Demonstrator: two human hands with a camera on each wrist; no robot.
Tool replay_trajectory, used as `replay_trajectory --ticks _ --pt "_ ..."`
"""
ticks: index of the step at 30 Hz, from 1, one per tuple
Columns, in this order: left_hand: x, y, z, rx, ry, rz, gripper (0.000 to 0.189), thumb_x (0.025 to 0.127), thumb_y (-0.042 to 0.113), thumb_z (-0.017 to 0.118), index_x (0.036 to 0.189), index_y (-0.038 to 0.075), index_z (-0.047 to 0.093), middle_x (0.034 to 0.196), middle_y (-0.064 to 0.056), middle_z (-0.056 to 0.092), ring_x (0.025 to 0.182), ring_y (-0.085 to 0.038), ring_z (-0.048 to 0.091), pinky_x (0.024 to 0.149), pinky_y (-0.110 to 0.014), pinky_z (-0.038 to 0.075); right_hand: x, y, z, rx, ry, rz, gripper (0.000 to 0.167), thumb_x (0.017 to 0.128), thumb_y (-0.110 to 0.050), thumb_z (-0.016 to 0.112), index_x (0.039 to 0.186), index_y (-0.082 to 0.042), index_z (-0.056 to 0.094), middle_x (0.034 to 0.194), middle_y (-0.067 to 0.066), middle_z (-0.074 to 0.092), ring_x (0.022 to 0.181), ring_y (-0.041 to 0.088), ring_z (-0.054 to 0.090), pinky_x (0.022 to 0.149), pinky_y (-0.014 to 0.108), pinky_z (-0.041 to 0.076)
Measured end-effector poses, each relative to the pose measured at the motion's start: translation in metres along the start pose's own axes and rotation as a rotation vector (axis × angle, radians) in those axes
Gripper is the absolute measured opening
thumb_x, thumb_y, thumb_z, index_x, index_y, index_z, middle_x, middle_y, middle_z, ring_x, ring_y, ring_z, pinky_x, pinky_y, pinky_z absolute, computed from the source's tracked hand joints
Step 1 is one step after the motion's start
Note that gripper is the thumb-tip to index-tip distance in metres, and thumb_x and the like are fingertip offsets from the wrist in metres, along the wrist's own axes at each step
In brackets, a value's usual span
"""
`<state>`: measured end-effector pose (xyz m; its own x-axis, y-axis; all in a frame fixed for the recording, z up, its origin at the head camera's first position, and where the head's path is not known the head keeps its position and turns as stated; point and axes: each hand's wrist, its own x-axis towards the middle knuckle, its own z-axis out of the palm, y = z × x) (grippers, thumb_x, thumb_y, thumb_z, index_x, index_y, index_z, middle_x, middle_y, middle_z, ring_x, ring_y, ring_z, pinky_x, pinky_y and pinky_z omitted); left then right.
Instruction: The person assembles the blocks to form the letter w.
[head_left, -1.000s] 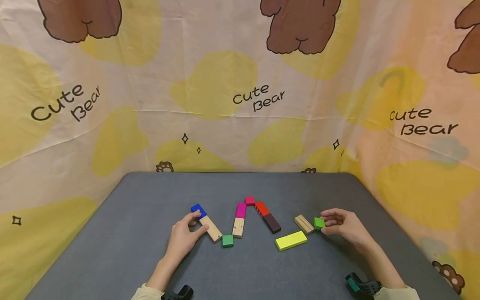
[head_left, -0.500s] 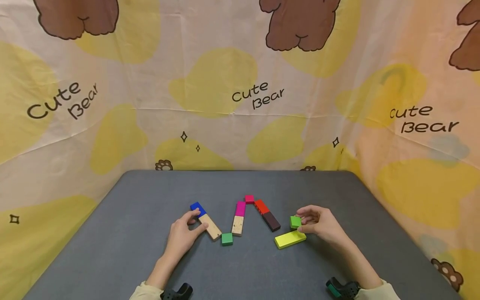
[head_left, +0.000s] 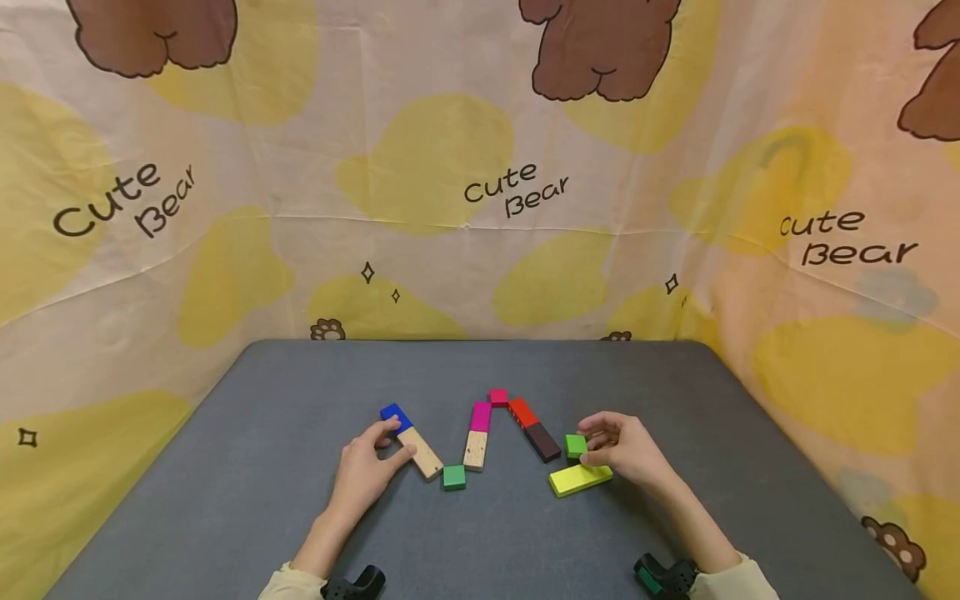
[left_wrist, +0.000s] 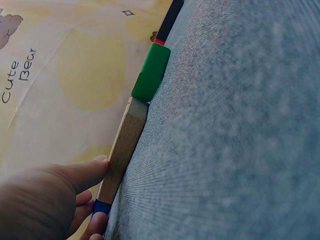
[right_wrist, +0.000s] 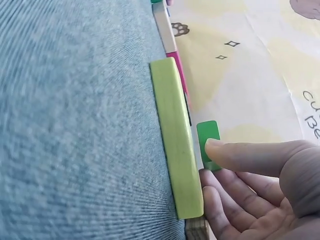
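My left hand [head_left: 367,467] rests on two end-to-end blocks at the left, its thumb at the plain wooden block [head_left: 422,455] and a finger on the blue block [head_left: 398,417]. My right hand [head_left: 621,450] pinches a small light green block [head_left: 576,446] between thumb and fingers, just beyond the yellow block [head_left: 581,480]. To its left lies the dark brown block [head_left: 542,444], joined end to end with a red block [head_left: 522,412]. In the right wrist view another wooden block [right_wrist: 196,229] shows below the fingers; the hand hides it from the head camera.
A zigzag row continues through a green block [head_left: 453,477], a second plain wooden block [head_left: 476,450], a magenta block [head_left: 482,417] and a small pink block [head_left: 498,397]. The grey table [head_left: 375,533] meets a patterned cloth backdrop [head_left: 420,183].
My right hand has carried the light green block leftward, from beside the loose wooden block to near the dark brown block. My left hand stays in place on its blocks.
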<state>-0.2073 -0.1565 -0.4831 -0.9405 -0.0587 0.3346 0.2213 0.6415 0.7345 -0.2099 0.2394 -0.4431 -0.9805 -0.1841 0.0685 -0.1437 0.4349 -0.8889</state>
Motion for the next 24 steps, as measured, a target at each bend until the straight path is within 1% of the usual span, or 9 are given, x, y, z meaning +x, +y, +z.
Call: replay_trajectory --ticks 7,11,16,20,24 --pt "0.0004 0.0002 0.0002 -0.002 -0.001 -0.004 0.052 0.085 0.025 0.080 0.128 0.003 0.064 0.123 -0.015 0.065 0.105 -0.032 0.062 0.090 -0.055 0.045 0.0007 0.0056 -0.0017 -0.003 -0.058 -0.004 0.040 0.079 0.000 0.081 0.115 0.003 0.064 0.111 0.013 0.066 0.091 0.026 0.063 0.075 0.034 0.054" --pt "-0.0001 -0.0004 0.0007 -0.008 0.000 -0.001 0.051 0.085 0.025 0.080 0.128 0.003 0.065 0.123 -0.015 0.065 0.105 -0.032 0.062 0.089 -0.054 0.045 -0.0003 0.0060 -0.0006 -0.030 -0.076 -0.009 0.041 0.078 -0.002 0.082 0.114 0.003 0.065 0.109 0.012 0.067 0.084 0.024 0.063 0.070 0.033 0.053" --pt "-0.0007 -0.0004 0.0011 -0.009 0.002 0.002 0.051 0.085 0.025 0.080 0.127 0.002 0.065 0.122 -0.015 0.065 0.104 -0.032 0.062 0.090 -0.054 0.044 -0.0025 0.0040 0.0003 -0.054 -0.084 -0.001 0.041 0.075 -0.003 0.083 0.112 0.002 0.067 0.106 0.010 0.068 0.075 0.024 0.060 0.063 0.032 0.051" --pt "-0.0009 -0.0002 0.0011 -0.006 0.000 -0.002 0.051 0.085 0.025 0.080 0.128 0.002 0.065 0.123 -0.016 0.065 0.105 -0.032 0.061 0.091 -0.056 0.043 -0.0021 0.0031 0.0006 -0.070 -0.088 0.011 0.039 0.076 -0.003 0.083 0.112 0.000 0.068 0.104 0.008 0.068 0.074 0.023 0.059 0.063 0.032 0.050" --pt "-0.0011 0.0001 0.0008 -0.005 0.001 -0.002 0.051 0.085 0.025 0.080 0.127 0.002 0.065 0.123 -0.016 0.065 0.105 -0.032 0.061 0.091 -0.055 0.043 -0.0006 0.0021 0.0013 -0.077 -0.120 0.010 0.036 0.078 -0.002 0.080 0.112 0.000 0.067 0.103 0.008 0.068 0.074 0.023 0.059 0.062 0.031 0.049"
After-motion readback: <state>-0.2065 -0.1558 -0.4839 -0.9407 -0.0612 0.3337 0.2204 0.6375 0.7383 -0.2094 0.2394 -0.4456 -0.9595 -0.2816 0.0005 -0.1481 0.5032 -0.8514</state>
